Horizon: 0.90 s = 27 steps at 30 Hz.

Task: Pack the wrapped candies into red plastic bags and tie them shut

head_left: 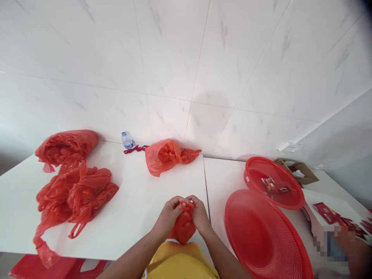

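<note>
Both my hands meet at the near edge of the white table (130, 201). My left hand (169, 214) and my right hand (200, 214) are closed on the top of a small red plastic bag (183, 226), pinching its neck between the fingers. The filled bag hangs down between my wrists, just above my yellow clothing. A larger tied red bag (164, 155) lies farther back near the wall. A heap of red plastic bags (72, 182) lies at the left of the table.
A small water bottle (127, 140) stands against the tiled wall. Two red mesh baskets (261, 236) (273, 182) sit at the right, the far one holding a few red packets. A cardboard box (299, 170) and more red packets (331, 215) lie beyond them.
</note>
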Each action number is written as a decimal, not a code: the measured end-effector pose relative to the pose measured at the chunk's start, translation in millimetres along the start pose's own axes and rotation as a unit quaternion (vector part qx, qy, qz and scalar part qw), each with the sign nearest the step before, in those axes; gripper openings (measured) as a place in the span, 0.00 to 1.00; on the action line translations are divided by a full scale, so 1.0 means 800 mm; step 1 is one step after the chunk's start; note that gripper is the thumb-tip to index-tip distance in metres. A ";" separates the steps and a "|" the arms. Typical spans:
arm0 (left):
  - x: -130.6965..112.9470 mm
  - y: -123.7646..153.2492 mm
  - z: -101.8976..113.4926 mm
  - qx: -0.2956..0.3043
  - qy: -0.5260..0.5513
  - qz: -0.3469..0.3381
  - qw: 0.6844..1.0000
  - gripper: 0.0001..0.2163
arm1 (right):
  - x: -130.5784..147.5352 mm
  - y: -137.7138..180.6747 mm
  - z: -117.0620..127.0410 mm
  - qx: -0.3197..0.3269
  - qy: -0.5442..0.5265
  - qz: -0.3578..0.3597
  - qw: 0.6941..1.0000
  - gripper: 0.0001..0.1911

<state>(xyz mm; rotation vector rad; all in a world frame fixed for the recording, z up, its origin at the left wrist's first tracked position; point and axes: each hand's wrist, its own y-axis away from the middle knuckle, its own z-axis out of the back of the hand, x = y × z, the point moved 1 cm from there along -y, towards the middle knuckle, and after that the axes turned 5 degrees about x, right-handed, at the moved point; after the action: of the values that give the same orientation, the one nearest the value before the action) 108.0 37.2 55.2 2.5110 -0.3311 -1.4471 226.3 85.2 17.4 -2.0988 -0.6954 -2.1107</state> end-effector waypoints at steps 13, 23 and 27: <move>0.013 -0.011 0.044 -0.080 -0.010 -0.027 0.996 0.12 | -0.007 0.003 0.013 0.111 -0.387 -0.094 0.910 0.15; 0.065 -0.030 0.144 -0.368 0.046 -0.014 0.929 0.03 | -0.080 -0.020 0.060 -0.081 -0.354 -0.124 0.924 0.14; 0.065 -0.031 0.185 -0.412 0.069 0.012 0.909 0.04 | -0.112 -0.025 0.085 -0.133 -0.343 -0.151 0.918 0.14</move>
<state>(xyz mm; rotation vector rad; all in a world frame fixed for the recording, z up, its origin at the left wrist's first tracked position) 6.7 32.9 -67.2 1.8728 0.2395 -1.0654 286.8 105.6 -77.2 -3.1126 -0.8756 -1.6158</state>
